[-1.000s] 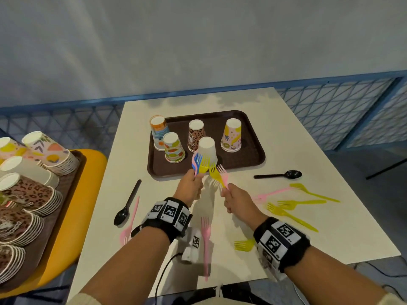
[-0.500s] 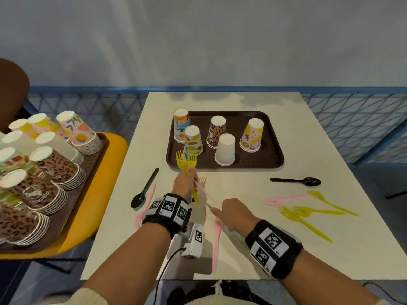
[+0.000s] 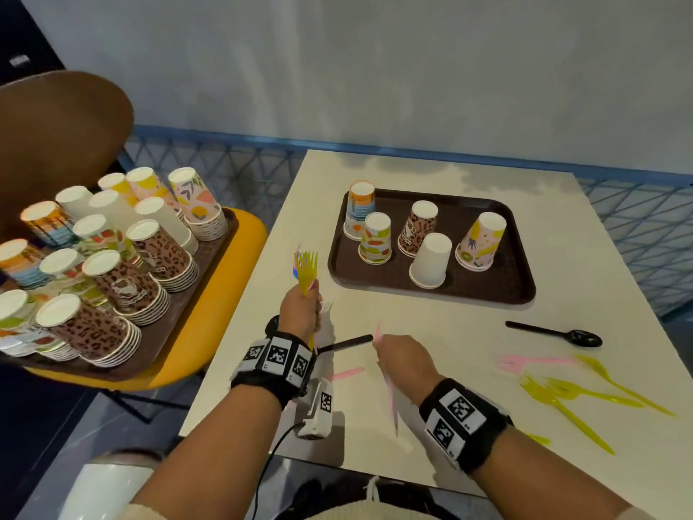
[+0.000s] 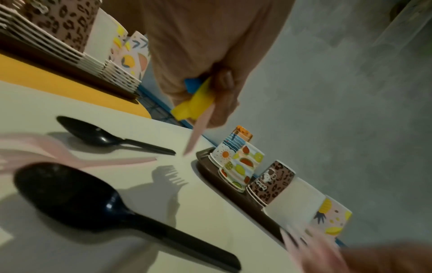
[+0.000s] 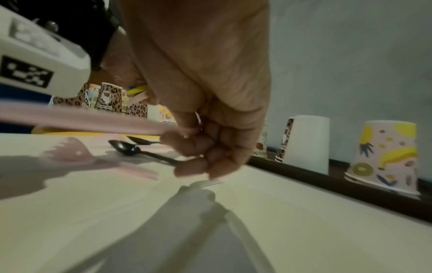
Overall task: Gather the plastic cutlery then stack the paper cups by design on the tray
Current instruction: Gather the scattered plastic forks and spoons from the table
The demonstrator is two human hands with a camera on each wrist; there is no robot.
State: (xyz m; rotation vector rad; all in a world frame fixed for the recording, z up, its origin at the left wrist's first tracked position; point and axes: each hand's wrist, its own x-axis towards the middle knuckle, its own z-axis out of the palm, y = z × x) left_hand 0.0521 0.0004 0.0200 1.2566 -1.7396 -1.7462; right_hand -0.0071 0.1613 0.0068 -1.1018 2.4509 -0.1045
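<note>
My left hand [image 3: 302, 313] grips a bunch of yellow, blue and pink forks [image 3: 305, 266] upright, tines up; the left wrist view shows their handles [image 4: 198, 103] in the fist [image 4: 222, 92]. My right hand [image 3: 397, 354] pinches a blurred pink fork [image 3: 390, 399] just above the table, fingers curled [image 5: 198, 144]. Two black spoons [image 4: 112, 138] [image 4: 93, 203] and a pink fork [image 3: 345, 373] lie by the hands. The brown tray [image 3: 521, 279] holds several upturned cups: striped [image 3: 362, 210], fruit [image 3: 376, 238], leopard [image 3: 419, 227], white [image 3: 431, 260], banana [image 3: 482, 240].
At the right of the table lie a black spoon [image 3: 555, 334], a pink fork [image 3: 525, 362] and yellow forks [image 3: 581, 395]. To the left, an orange chair seat [image 3: 225, 294] carries a second tray with many cup stacks [image 3: 112, 264]. A blue mesh fence [image 3: 637, 219] runs behind.
The right hand passed its forks to the left, dropped to the pink fork near the front edge and now holds it lifted. The left hand moved left with its bunch; the view swung left.
</note>
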